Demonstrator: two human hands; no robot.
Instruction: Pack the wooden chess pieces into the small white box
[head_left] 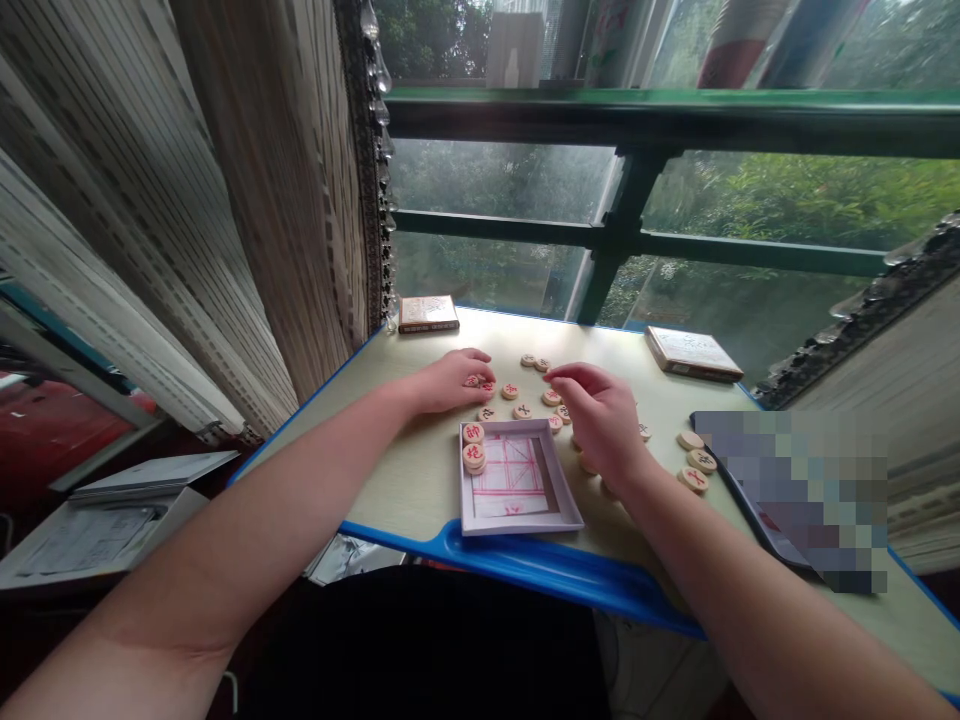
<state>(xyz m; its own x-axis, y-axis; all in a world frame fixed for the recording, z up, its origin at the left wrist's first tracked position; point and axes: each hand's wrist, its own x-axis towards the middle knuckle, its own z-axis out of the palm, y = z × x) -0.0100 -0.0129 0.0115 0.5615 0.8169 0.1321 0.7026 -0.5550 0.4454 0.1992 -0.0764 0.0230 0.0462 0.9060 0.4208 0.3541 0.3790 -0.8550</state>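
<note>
Xiangqi pieces (523,411) lettered in red or black lie mid-frame; one inside the open box (521,524), lower centre, reads 帥. The left hand (454,380), loosely curled, is at red-lettered pieces; the right hand (604,408) is narrowed. Whether either grips anything, I cannot tell.

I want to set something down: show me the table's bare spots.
Bare tabletop lies between the left forearm and the white tray, and along the far edge between the left box and the right box. It is crowded where round pieces lie scattered between the left hand and right hand, and by the pixelated object at right.
</note>
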